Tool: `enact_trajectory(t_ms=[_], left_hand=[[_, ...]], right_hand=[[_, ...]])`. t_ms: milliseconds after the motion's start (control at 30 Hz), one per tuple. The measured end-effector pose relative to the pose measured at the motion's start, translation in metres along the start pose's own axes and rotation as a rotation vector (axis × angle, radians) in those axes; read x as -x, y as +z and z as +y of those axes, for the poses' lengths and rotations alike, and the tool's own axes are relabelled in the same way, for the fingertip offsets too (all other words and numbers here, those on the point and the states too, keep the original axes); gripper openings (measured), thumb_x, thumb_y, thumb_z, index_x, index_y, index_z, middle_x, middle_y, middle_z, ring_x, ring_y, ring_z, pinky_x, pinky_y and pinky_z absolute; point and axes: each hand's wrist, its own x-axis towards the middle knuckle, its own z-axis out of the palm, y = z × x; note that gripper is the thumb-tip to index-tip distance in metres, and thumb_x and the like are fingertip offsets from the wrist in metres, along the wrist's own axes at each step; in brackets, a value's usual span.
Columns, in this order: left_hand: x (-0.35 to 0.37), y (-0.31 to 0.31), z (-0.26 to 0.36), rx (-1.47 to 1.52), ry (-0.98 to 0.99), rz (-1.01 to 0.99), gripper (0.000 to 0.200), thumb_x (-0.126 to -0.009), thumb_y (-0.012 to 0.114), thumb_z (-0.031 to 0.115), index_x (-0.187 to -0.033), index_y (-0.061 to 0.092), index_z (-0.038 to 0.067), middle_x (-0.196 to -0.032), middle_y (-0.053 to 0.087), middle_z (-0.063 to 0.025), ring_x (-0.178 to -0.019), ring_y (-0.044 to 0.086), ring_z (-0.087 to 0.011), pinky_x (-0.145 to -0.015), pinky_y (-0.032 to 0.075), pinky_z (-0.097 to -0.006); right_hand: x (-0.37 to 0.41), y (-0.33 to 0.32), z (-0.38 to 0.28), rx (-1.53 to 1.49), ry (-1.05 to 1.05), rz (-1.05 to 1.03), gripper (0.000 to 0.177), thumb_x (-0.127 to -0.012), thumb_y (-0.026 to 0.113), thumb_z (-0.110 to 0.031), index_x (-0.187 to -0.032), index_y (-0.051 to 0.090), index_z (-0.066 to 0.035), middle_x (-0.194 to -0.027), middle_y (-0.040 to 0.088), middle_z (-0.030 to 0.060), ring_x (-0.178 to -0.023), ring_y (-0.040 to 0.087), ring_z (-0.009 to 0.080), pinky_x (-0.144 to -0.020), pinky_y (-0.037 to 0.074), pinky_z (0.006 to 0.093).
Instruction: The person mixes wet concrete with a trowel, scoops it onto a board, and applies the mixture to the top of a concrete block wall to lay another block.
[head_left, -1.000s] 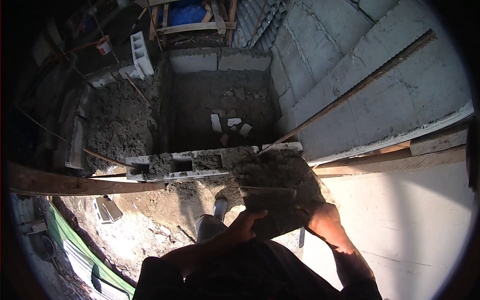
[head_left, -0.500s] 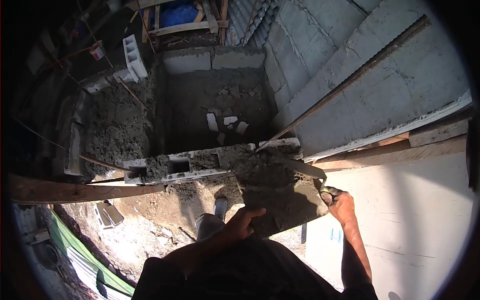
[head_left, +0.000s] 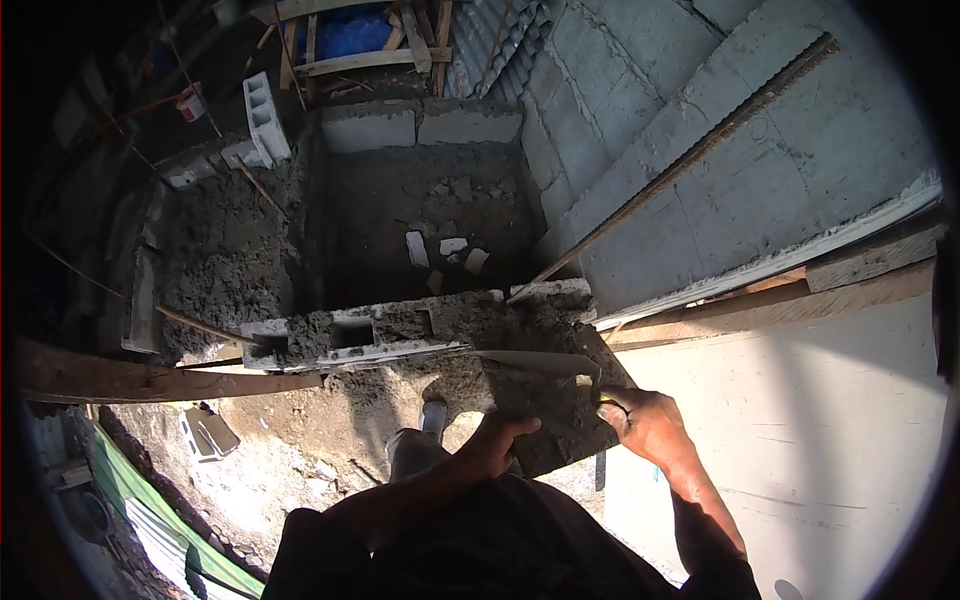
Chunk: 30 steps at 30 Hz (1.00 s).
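My right hand (head_left: 645,425) is closed round the handle of a trowel (head_left: 535,362), whose blade points left over a mortar-covered board (head_left: 560,425). Along the board's left edge, my left hand (head_left: 500,440) grips it, thumb on top and the other fingers hidden beneath. Wet grey mortar lies on the board. Just beyond its far edge runs a row of hollow blocks (head_left: 375,335) with mortar on top and open cells at the left.
A rusty rebar (head_left: 690,155) slants up to the right before a block wall (head_left: 640,90). Rubble lies in the walled pit (head_left: 380,220). A hollow block (head_left: 264,118) stands at the back left. Wooden planks (head_left: 740,310) run along the right.
My right hand has moved left and slightly down, bringing the trowel blade across the board, where it now lies nearly level. My left hand still holds the board. The view has shifted slightly.
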Motion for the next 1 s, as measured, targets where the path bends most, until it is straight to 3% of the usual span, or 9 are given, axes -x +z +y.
enact_trajectory(t_ms=[133, 233, 300, 400, 500, 700, 900, 967, 1000], left_hand=[[-0.005, -0.005, -0.006, 0.131, -0.110, 0.010, 0.040, -0.088, 0.064, 0.007, -0.127, 0.056, 0.000, -0.122, 0.064, -0.0097, -0.115, 0.061, -0.0231, -0.098, 0.049, -0.0373], [-0.002, -0.007, -0.002, 0.113, -0.095, 0.014, 0.040, -0.088, 0.065, 0.008, -0.126, 0.058, 0.001, -0.120, 0.065, -0.0084, -0.113, 0.062, -0.0213, -0.096, 0.049, -0.0354], [0.003, -0.009, 0.001, 0.096, -0.101, 0.009, 0.039, -0.088, 0.065, 0.009, -0.125, 0.058, 0.001, -0.118, 0.065, -0.0078, -0.112, 0.062, -0.0203, -0.095, 0.050, -0.0354], [0.005, -0.011, 0.015, 0.062, -0.110, -0.001, 0.037, -0.088, 0.065, 0.010, -0.124, 0.059, 0.002, -0.114, 0.067, -0.0066, -0.110, 0.063, -0.0184, -0.091, 0.051, -0.0350], [0.014, -0.002, 0.034, 0.062, -0.171, 0.028, 0.037, -0.088, 0.065, 0.011, -0.123, 0.060, 0.003, -0.112, 0.068, -0.0057, -0.108, 0.064, -0.0172, -0.089, 0.053, -0.0345], [0.007, -0.019, 0.018, 0.218, -0.210, -0.002, 0.036, -0.089, 0.064, 0.013, -0.123, 0.060, 0.003, -0.113, 0.068, -0.0073, -0.106, 0.066, -0.0198, -0.089, 0.055, -0.0364], [0.013, -0.024, 0.025, 0.232, -0.205, -0.014, 0.040, -0.089, 0.063, 0.013, -0.127, 0.056, 0.001, -0.118, 0.066, -0.0113, -0.107, 0.066, -0.0243, -0.092, 0.055, -0.0410], [0.018, -0.029, 0.024, 0.215, -0.221, -0.015, 0.042, -0.089, 0.062, 0.012, -0.129, 0.054, 0.001, -0.119, 0.066, -0.0124, -0.107, 0.066, -0.0253, -0.093, 0.055, -0.0421], [0.018, -0.033, 0.023, 0.222, -0.235, -0.011, 0.043, -0.089, 0.062, 0.012, -0.130, 0.053, 0.001, -0.120, 0.065, -0.0130, -0.108, 0.066, -0.0260, -0.094, 0.055, -0.0427]], right_hand=[[-0.045, 0.052, 0.009, 0.114, -0.023, 0.027, 0.026, -0.092, 0.058, -0.035, -0.104, 0.072, -0.016, -0.087, 0.071, 0.0164, -0.084, 0.069, 0.0372, -0.074, 0.055, 0.0448], [-0.070, 0.063, 0.041, 0.500, 0.205, -0.062, 0.040, -0.093, 0.051, -0.043, -0.092, 0.074, -0.010, -0.086, 0.071, 0.0180, -0.083, 0.070, 0.0354, -0.075, 0.056, 0.0440], [-0.073, 0.064, 0.072, 0.561, 0.257, -0.051, 0.039, -0.093, 0.051, -0.043, -0.098, 0.073, -0.012, -0.089, 0.071, 0.0175, -0.085, 0.070, 0.0362, -0.076, 0.056, 0.0435], [-0.051, 0.027, 0.065, 0.173, 0.153, 0.157, 0.037, -0.094, 0.052, -0.043, -0.112, 0.070, -0.016, -0.095, 0.072, 0.0153, -0.090, 0.068, 0.0366, -0.079, 0.055, 0.0432], [-0.024, 0.003, 0.064, -0.107, 0.060, 0.148, 0.027, -0.091, 0.062, -0.030, -0.105, 0.073, -0.009, -0.097, 0.073, 0.0159, -0.089, 0.071, 0.0318, -0.079, 0.055, 0.0368], [0.002, -0.018, 0.082, -0.100, 0.097, 0.000, 0.026, -0.082, 0.073, -0.026, -0.104, 0.074, -0.013, -0.093, 0.074, 0.0120, -0.085, 0.071, 0.0288, -0.078, 0.055, 0.0374], [-0.073, 0.022, 0.106, 0.218, 0.219, 0.000, 0.028, -0.085, 0.065, -0.039, -0.096, 0.076, -0.016, -0.087, 0.073, 0.0142, -0.079, 0.070, 0.0308, -0.074, 0.055, 0.0397], [-0.091, 0.036, 0.104, 0.244, 0.046, 0.202, 0.026, -0.087, 0.064, -0.039, -0.095, 0.076, -0.018, -0.087, 0.073, 0.0119, -0.078, 0.070, 0.0307, -0.074, 0.055, 0.0392], [-0.101, 0.049, 0.121, 0.410, 0.076, 0.198, 0.023, -0.088, 0.064, -0.038, -0.097, 0.076, -0.019, -0.091, 0.073, 0.0097, -0.080, 0.070, 0.0295, -0.075, 0.055, 0.0375]])
